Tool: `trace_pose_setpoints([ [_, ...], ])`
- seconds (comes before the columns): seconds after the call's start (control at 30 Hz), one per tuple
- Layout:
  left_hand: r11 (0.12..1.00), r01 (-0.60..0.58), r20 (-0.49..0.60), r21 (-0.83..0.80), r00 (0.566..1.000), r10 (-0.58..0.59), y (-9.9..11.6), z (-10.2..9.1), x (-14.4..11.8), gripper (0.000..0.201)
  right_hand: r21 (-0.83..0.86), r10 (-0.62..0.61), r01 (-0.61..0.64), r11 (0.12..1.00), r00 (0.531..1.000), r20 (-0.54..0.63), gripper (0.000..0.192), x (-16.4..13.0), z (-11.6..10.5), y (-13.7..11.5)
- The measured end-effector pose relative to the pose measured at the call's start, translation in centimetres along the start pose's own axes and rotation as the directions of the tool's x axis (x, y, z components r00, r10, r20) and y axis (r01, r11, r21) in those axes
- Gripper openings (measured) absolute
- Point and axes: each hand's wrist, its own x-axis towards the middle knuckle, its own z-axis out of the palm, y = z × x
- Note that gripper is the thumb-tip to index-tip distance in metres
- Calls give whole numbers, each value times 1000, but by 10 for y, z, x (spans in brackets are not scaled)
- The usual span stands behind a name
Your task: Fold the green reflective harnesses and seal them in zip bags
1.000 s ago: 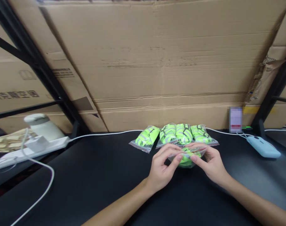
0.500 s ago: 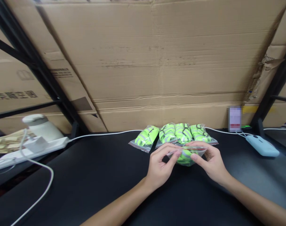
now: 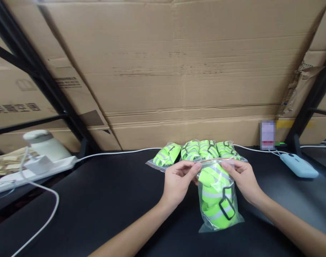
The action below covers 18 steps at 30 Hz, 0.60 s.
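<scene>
A clear zip-lock bag [image 3: 218, 200] hangs upright between my hands, its red-lined seal at the top. Inside it lies a folded neon-green strap with grey reflective stripes and black buckles. My left hand [image 3: 180, 180] pinches the bag's top left corner between thumb and fingers. At the top right corner, my right hand [image 3: 242, 178] has the same kind of pinch. Just behind them, several similar filled bags [image 3: 189, 150] lie in a row on the black table [image 3: 112, 200]; one bag [image 3: 167, 155] is slightly apart at the left.
Cardboard [image 3: 179, 71] stands behind the table, framed by black metal posts [image 3: 53, 89]. At left are a white power strip [image 3: 63, 165], a cable [image 3: 55, 203] and a pale bottle [image 3: 49, 144]. A light blue power bank [image 3: 299, 166] and a blurred-out phone [image 3: 267, 135] are at right.
The bag has swung from edge-on to facing me, so its full front and the buckles now show below my hands. Both hands have kept their pinch along the seal.
</scene>
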Motion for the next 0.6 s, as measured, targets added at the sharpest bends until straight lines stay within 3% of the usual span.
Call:
trace_pose_setpoints([
  [0.17,982,178,20,-58,984,-177,-10,-3,5,30,45,105,-107,993,993,52,42,3,-1,11],
  [0.27,965,250,10,-82,968,-250,-18,-5,7,32,2,146,-146,989,989,13,47,5,-5,18],
  [0.6,917,353,59,-184,936,-348,-18,-9,9,31,-28,152,-154,988,986,-61,46,12,-14,26],
])
